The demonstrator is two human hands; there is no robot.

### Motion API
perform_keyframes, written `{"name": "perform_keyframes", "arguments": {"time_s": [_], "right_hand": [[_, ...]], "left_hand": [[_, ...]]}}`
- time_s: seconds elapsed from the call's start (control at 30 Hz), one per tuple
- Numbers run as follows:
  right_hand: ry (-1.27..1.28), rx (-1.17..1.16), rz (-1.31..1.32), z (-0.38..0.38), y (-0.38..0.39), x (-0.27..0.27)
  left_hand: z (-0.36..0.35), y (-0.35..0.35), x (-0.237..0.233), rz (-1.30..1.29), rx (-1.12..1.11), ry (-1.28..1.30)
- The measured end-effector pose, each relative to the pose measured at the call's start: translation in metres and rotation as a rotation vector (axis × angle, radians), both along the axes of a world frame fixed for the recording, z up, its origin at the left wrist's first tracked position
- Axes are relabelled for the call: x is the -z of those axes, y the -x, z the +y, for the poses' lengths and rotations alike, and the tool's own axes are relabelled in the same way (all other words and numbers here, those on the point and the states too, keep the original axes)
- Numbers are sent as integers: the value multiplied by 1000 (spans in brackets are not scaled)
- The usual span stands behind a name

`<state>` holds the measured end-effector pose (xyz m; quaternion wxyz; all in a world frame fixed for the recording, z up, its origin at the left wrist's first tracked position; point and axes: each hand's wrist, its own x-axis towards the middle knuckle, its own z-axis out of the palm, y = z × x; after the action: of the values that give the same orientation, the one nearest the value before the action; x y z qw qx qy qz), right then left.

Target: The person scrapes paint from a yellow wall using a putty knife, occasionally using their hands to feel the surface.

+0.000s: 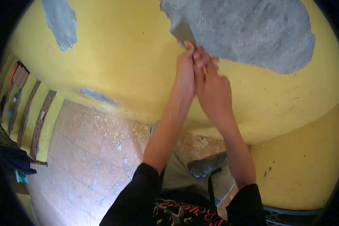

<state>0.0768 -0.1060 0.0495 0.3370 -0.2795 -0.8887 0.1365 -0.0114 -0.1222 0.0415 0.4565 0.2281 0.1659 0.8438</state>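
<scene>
A flat scraper (184, 34) lies with its blade against the yellow wall (124, 49), at the left edge of a large bare grey patch (252, 34). My left hand (186, 69) is closed near the base of the blade, with a fingertip on it. Beside it, touching it, my right hand (213, 84) is wrapped round the scraper's handle, of which only a small part shows between the fingers.
Smaller grey patches (62, 26) mark the wall at the upper left and low down. Paint flakes litter the tiled floor (79, 150). Yellow shelves or steps (43, 113) with items stand at the left. Dark cloth (17, 160) hangs below them. A dark metal frame (290, 213) is at the lower right.
</scene>
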Motion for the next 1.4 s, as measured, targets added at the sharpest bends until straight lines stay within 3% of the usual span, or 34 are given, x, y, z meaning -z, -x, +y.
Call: {"name": "perform_keyframes", "arguments": {"time_s": [0.13,0.27,0.33,0.43,0.5,0.53,0.6,0.7,0.83,0.9,1.0,1.1,1.23,1.3,1.4], "right_hand": [[66,-10,-43,-6,-17,1],[9,40,-30,-3,-5,14],[37,-11,-41,2,-11,5],[-60,-7,22,-7,-2,2],[18,-36,-6,1,-11,8],[54,-79,-9,9,-10,3],[55,-61,20,-1,-25,3],[101,-39,14,-3,-42,18],[83,-3,52,8,-33,25],[98,-21,53,9,-34,23],[106,-57,78,10,-33,27],[43,-59,101,19,-12,34],[27,-71,62,8,-20,22],[65,-65,75,2,-29,23],[92,-19,57,9,-23,29]], "left_hand": [[9,8,0,53,-41,-25],[10,8,21,9,55,-14],[12,13,8,57,30,-63],[2,9,13,-30,228,-132],[16,11,9,43,9,-47],[14,6,7,50,11,-58],[2,-9,11,-157,222,-119],[9,-25,29,-185,235,-77],[22,-22,37,-85,181,-52],[22,-16,31,-22,48,-19],[14,-19,27,-120,152,-70],[20,-12,24,-55,15,29],[10,-7,16,-92,-3,-21],[4,-16,24,-144,213,-77],[16,-15,27,-68,74,24]]}}
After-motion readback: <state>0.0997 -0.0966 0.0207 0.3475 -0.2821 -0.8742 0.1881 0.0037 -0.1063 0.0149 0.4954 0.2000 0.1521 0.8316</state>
